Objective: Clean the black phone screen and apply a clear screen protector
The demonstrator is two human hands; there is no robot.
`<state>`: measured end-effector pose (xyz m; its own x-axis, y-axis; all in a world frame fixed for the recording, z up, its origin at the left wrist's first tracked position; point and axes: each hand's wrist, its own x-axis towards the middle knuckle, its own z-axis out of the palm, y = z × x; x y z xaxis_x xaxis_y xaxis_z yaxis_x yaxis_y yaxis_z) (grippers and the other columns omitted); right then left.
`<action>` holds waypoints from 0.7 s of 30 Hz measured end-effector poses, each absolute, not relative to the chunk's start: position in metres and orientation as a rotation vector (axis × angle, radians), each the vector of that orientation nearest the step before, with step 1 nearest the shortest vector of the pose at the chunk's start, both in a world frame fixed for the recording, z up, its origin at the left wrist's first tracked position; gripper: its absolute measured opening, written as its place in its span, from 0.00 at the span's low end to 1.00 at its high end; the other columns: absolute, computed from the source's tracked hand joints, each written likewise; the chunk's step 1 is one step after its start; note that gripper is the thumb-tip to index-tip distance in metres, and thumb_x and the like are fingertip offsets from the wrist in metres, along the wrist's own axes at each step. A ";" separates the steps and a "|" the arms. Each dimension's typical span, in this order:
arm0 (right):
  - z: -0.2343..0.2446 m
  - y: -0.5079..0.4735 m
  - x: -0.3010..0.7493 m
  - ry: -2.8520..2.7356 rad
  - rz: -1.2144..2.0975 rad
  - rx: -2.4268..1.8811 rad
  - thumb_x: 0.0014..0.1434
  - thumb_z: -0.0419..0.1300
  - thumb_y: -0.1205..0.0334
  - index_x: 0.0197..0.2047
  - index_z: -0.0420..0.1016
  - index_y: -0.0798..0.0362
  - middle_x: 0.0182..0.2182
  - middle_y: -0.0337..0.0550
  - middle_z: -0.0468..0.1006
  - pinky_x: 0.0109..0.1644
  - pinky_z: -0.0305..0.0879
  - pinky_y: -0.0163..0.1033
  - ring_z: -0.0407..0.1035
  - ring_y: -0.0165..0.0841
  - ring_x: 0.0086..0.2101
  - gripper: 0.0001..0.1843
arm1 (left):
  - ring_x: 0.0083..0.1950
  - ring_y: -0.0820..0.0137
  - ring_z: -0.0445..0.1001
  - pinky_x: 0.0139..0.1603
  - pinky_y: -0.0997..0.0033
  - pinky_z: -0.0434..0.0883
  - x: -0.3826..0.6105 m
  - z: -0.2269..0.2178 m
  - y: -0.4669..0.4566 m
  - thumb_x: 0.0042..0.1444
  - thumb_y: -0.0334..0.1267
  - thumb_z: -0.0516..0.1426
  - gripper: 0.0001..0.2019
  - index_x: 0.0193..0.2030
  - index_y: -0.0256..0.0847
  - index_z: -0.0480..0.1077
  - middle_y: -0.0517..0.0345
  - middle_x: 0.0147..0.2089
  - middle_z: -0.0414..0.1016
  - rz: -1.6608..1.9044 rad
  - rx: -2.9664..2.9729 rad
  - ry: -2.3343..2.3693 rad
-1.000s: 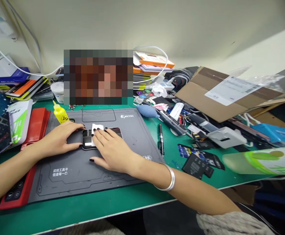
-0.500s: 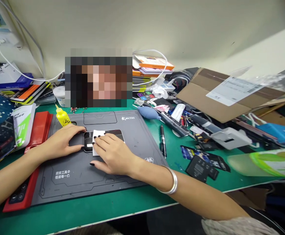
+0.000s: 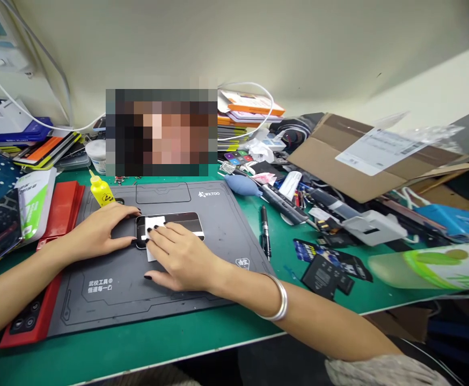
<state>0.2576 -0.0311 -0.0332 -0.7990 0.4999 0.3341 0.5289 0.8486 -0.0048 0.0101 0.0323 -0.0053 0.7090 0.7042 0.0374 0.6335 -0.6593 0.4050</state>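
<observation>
A smartphone (image 3: 190,219) with a dark, glossy screen lies face up on the grey work mat (image 3: 158,292). My left hand (image 3: 104,229) is at its left end, thumb and fingers spread to either side of the corners and bracing it. Under the fingers of my right hand (image 3: 184,260) a small white wipe (image 3: 154,220) lies flat against the glass. Part of the wipe hangs over the phone's near edge. My right fingers and palm hide much of the near side of the screen. Behind my left hand stands a yellow dropper bottle (image 3: 101,188).
A red case-like holder (image 3: 63,206) borders the mat on the left. To the right lie a black pen (image 3: 265,230), a blue air blower (image 3: 242,185), loose batteries (image 3: 321,276) and a cardboard box (image 3: 339,155). A pixelated patch covers the back middle.
My right hand has slid slightly left and toward me across the screen, with the wipe under its fingers. More of the phone's right end shows. The left hand stays at the phone's end.
</observation>
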 end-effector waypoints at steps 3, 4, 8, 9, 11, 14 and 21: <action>-0.033 -0.032 0.258 -2.705 -0.183 -0.807 0.69 0.51 0.43 0.59 0.72 0.64 0.61 0.63 0.73 0.65 0.58 0.56 0.65 0.50 0.60 0.32 | 0.59 0.54 0.71 0.61 0.52 0.69 0.009 -0.007 0.033 0.61 0.51 0.57 0.26 0.61 0.40 0.64 0.44 0.59 0.74 0.278 2.562 1.034; -0.033 -0.032 0.258 -2.690 -0.192 -0.863 0.69 0.50 0.42 0.60 0.71 0.65 0.61 0.63 0.72 0.66 0.57 0.57 0.64 0.51 0.61 0.34 | 0.59 0.54 0.71 0.61 0.52 0.69 0.009 -0.007 0.033 0.61 0.51 0.56 0.26 0.61 0.40 0.64 0.44 0.59 0.74 0.280 2.563 1.034; -0.033 -0.029 0.261 -2.623 -0.145 -1.012 0.69 0.49 0.42 0.52 0.77 0.68 0.52 0.68 0.79 0.60 0.63 0.57 0.72 0.51 0.52 0.34 | 0.59 0.54 0.71 0.62 0.52 0.68 0.009 -0.007 0.033 0.62 0.52 0.56 0.26 0.61 0.39 0.65 0.44 0.59 0.74 0.276 2.556 1.040; -0.033 -0.028 0.261 -2.629 -0.116 -0.984 0.69 0.50 0.42 0.49 0.78 0.67 0.49 0.67 0.80 0.57 0.65 0.56 0.73 0.51 0.49 0.33 | 0.59 0.54 0.71 0.62 0.52 0.69 0.009 -0.007 0.033 0.61 0.51 0.56 0.26 0.61 0.40 0.65 0.44 0.59 0.74 0.276 2.552 1.041; -0.033 -0.026 0.262 -2.661 -0.065 -0.869 0.68 0.53 0.43 0.48 0.79 0.65 0.48 0.65 0.80 0.57 0.66 0.55 0.74 0.50 0.49 0.31 | 0.59 0.54 0.71 0.61 0.52 0.69 0.010 -0.007 0.033 0.61 0.51 0.56 0.25 0.61 0.40 0.65 0.44 0.58 0.74 0.274 2.549 1.037; -0.032 -0.029 0.260 -2.717 -0.066 -0.774 0.68 0.54 0.43 0.57 0.74 0.65 0.59 0.65 0.74 0.65 0.58 0.58 0.67 0.51 0.59 0.32 | 0.59 0.54 0.71 0.61 0.53 0.69 0.010 -0.007 0.033 0.61 0.51 0.56 0.25 0.61 0.41 0.65 0.44 0.58 0.74 0.283 2.562 1.028; -0.027 -0.040 0.256 -2.761 -0.335 -1.005 0.67 0.49 0.35 0.56 0.72 0.75 0.52 0.75 0.76 0.64 0.60 0.62 0.72 0.57 0.52 0.44 | 0.58 0.54 0.71 0.61 0.52 0.69 0.009 -0.009 0.034 0.61 0.52 0.56 0.26 0.61 0.39 0.65 0.43 0.58 0.73 0.288 2.547 1.034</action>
<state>0.2560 -0.0399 -0.0275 -0.7538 0.6086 0.2478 0.6501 0.7454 0.1471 0.0090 0.0339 -0.0088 0.7091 0.7035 0.0474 0.6267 -0.6596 0.4150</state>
